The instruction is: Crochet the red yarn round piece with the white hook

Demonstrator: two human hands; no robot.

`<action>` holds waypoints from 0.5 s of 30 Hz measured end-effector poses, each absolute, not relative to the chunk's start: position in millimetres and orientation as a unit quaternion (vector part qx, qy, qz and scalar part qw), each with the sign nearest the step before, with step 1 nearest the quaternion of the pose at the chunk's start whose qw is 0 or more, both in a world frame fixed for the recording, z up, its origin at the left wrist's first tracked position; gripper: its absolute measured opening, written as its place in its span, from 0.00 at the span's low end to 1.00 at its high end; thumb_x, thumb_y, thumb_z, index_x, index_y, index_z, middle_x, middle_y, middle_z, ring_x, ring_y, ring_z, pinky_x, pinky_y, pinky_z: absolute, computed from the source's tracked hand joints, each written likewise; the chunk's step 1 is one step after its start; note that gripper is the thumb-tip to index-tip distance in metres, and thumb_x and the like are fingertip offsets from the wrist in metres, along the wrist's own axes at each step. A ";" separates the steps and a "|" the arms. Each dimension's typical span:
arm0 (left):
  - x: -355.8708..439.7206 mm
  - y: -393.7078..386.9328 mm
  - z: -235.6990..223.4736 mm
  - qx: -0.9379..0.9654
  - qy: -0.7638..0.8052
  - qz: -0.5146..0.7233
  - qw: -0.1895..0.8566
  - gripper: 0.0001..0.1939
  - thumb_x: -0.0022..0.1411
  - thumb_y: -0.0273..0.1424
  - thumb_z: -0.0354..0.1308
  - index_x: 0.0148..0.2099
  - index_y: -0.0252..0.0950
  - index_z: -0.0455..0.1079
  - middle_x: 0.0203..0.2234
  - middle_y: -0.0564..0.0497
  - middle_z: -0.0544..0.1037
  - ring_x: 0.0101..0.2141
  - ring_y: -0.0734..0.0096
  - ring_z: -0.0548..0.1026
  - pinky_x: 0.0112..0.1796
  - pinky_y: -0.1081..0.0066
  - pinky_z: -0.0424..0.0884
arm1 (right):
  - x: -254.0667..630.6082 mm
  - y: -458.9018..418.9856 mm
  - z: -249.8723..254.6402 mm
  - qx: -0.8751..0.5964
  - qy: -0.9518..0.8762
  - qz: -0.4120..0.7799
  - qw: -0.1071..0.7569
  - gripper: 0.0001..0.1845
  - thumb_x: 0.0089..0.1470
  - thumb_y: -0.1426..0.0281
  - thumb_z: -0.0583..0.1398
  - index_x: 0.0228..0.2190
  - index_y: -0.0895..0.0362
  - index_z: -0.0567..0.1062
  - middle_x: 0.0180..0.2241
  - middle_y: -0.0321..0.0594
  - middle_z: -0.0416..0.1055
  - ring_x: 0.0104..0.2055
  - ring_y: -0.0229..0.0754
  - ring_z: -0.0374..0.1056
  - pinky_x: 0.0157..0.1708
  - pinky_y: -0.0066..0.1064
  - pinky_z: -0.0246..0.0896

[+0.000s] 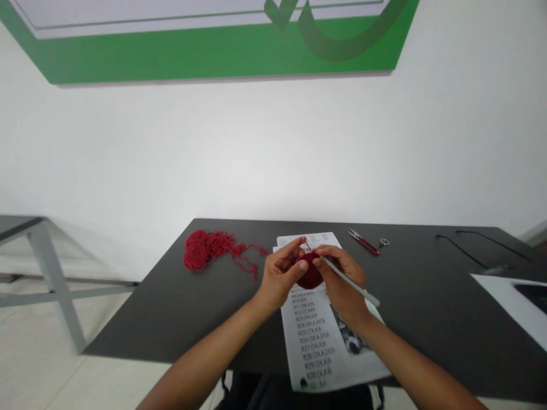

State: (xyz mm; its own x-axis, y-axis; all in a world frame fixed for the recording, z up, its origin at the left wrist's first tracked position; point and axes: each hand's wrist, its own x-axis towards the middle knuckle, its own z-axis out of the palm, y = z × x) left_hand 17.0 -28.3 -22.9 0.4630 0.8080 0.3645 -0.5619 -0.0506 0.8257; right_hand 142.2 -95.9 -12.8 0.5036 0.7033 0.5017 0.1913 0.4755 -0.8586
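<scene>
My left hand [280, 277] pinches a small round piece of dark red crochet work [308, 273] above the printed pattern sheet [318, 336]. Fingers of my right hand [342, 282] are closed round a grey crochet hook [350, 282], whose tip meets the red piece. A strand of red yarn runs left from the work to a loose red yarn ball [200, 249] on the black table [179, 307].
Red-handled snips [364, 242] and a small metal ring [384, 242] lie behind the sheet. A thin black cable [465, 250] and a white sheet or device [513, 302] sit at the right. Another table [38, 250] stands to the left, against the white wall.
</scene>
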 end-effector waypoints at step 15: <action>20.3 -37.5 -14.6 0.448 0.159 0.503 0.722 0.29 0.48 0.37 0.76 0.53 0.40 0.79 0.31 0.53 0.73 0.30 0.78 0.70 0.33 0.75 0.65 | 146.3 -100.0 -16.6 -0.467 -0.594 -0.010 0.654 0.05 0.60 0.71 0.65 0.39 0.48 0.79 0.40 0.37 0.79 0.42 0.42 0.78 0.45 0.37 0.77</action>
State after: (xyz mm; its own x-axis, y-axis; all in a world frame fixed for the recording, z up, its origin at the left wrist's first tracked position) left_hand 20.3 -37.5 -14.6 0.4445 0.8681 0.2208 -0.5841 0.0940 0.8062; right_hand 146.3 -100.0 -16.6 0.2934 0.5425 0.7871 0.5683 0.5631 -0.6000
